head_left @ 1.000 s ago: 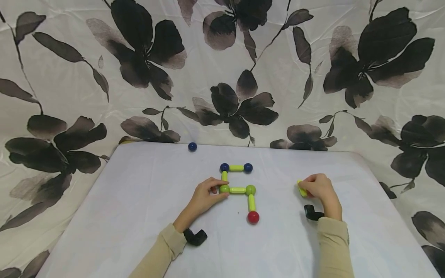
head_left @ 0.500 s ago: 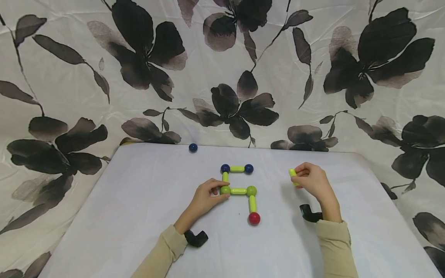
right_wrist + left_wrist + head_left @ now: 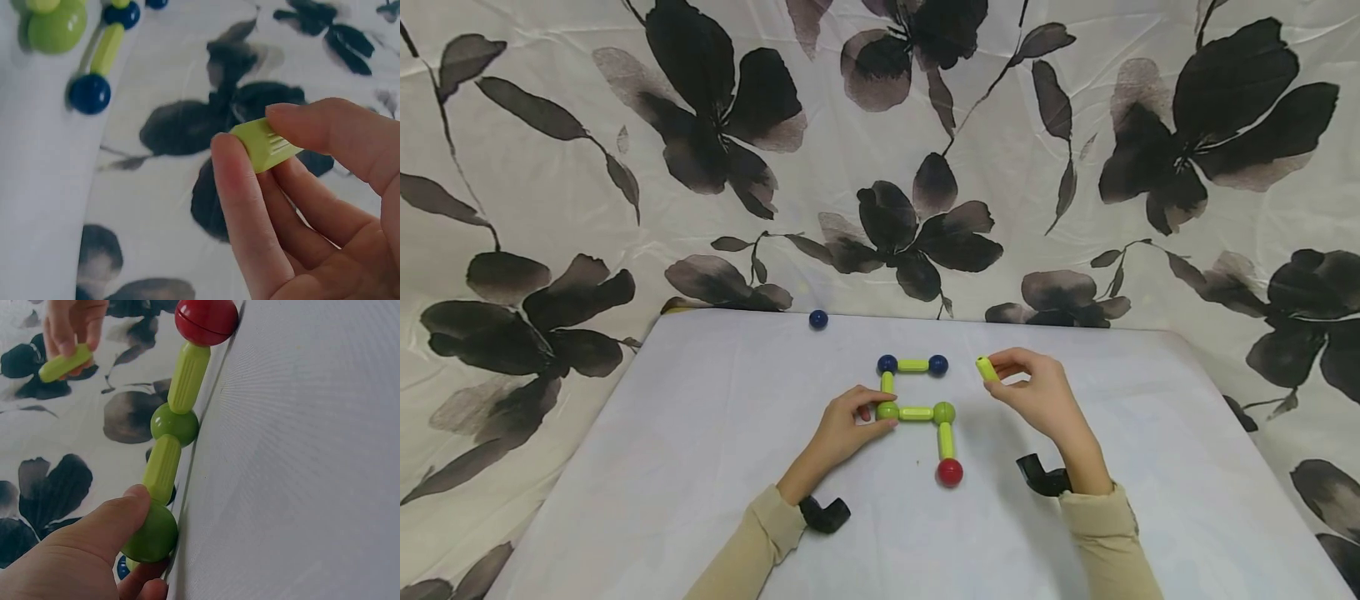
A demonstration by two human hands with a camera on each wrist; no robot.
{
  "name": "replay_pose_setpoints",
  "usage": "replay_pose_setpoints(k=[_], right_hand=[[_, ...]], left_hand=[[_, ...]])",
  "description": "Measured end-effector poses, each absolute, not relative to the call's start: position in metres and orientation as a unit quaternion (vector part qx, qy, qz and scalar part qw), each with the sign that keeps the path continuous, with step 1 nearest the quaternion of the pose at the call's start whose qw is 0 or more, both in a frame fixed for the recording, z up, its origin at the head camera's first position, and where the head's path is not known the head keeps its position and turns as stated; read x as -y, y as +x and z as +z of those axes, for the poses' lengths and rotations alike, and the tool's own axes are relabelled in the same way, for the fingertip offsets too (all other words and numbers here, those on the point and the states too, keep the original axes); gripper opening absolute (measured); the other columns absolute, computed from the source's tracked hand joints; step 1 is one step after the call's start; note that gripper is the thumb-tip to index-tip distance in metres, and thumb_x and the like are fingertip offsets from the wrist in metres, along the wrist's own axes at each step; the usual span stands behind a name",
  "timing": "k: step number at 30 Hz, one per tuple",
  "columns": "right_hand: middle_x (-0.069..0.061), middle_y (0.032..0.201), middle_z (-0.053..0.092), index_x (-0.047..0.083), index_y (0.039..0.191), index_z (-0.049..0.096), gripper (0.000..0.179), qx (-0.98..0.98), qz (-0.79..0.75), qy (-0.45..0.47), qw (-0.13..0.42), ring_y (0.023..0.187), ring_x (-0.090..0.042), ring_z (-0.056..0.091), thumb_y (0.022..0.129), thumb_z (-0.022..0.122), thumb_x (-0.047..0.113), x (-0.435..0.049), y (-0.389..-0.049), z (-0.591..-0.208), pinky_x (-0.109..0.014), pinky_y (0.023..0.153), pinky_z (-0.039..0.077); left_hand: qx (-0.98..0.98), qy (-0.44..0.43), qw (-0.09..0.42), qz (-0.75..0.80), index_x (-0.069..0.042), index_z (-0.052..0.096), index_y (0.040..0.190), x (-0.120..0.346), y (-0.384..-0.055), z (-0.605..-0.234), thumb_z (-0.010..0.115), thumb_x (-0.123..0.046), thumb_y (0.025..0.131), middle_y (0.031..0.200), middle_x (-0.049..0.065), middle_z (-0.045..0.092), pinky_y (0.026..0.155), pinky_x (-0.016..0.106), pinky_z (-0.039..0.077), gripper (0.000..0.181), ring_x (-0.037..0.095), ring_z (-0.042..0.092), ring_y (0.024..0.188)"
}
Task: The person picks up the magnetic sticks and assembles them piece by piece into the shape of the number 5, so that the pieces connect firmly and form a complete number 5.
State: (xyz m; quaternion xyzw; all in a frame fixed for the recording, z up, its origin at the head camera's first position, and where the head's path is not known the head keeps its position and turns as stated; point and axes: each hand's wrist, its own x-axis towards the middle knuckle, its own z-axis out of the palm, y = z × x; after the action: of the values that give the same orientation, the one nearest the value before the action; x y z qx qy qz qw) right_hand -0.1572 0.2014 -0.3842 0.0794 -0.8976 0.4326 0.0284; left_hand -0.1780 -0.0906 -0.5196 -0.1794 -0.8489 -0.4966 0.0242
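Note:
On the white table lies a chain of yellow-green rods and balls. My left hand (image 3: 842,421) pinches the green ball (image 3: 153,534) at its left corner between thumb and fingers. From that ball one rod (image 3: 916,414) runs to a second green ball (image 3: 943,412), then another rod leads to a red ball (image 3: 950,472). Another branch goes back to a blue ball (image 3: 887,364), a rod and a second blue ball (image 3: 937,365). Right of the chain, my right hand (image 3: 1033,392) holds a loose yellow-green rod (image 3: 265,144) between thumb and fingertips, above the table and apart from the chain.
A single blue ball (image 3: 818,320) sits by the table's back edge. Behind the table (image 3: 647,467) hangs a cloth (image 3: 820,108) with dark flowers. Black curved pieces (image 3: 825,515) are worn at both wrists.
My right hand has lifted the loose rod and carried it left, closer to the blue balls. My left hand stays on the green ball, and the chain keeps its shape.

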Motion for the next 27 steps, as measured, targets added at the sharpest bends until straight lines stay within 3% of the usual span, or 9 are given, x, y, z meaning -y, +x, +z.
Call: replay_pose_setpoints(k=[6,18,27], right_hand=[[-0.01,0.104,0.069,0.001,0.112,0.069,0.028,0.879,0.451,0.148,0.043,0.096,-0.025,0.065,0.085,0.075,-0.001,-0.178,-0.148,-0.389,-0.03,0.076,0.057],[0.0,0.1,0.069,0.006,0.105,0.071,0.025,0.86,0.426,0.279,0.023,0.085,-0.013,0.064,0.083,0.078,-0.002,-0.15,-0.13,-0.419,-0.041,0.077,0.056],[0.003,0.092,0.065,0.008,0.101,0.071,0.024,0.868,0.384,0.314,-0.011,0.08,-0.01,0.06,0.081,0.077,-0.005,-0.143,-0.117,-0.442,-0.031,0.07,0.054]], left_hand=[[0.848,-0.18,0.024,-0.498,-0.024,0.074,0.115,0.091,-0.178,-0.519,0.083,-0.026,0.083,0.091,-0.008,0.059,0.068,0.028,0.04,0.033,0.014,0.05,0.078],[0.848,-0.188,0.037,-0.495,-0.023,0.074,0.115,0.09,-0.176,-0.518,0.083,-0.027,0.083,0.09,-0.007,0.059,0.066,0.027,0.04,0.033,0.013,0.05,0.077],[0.847,-0.193,0.043,-0.494,-0.021,0.074,0.115,0.09,-0.176,-0.517,0.083,-0.027,0.082,0.089,-0.006,0.06,0.067,0.028,0.039,0.034,0.014,0.05,0.077]])
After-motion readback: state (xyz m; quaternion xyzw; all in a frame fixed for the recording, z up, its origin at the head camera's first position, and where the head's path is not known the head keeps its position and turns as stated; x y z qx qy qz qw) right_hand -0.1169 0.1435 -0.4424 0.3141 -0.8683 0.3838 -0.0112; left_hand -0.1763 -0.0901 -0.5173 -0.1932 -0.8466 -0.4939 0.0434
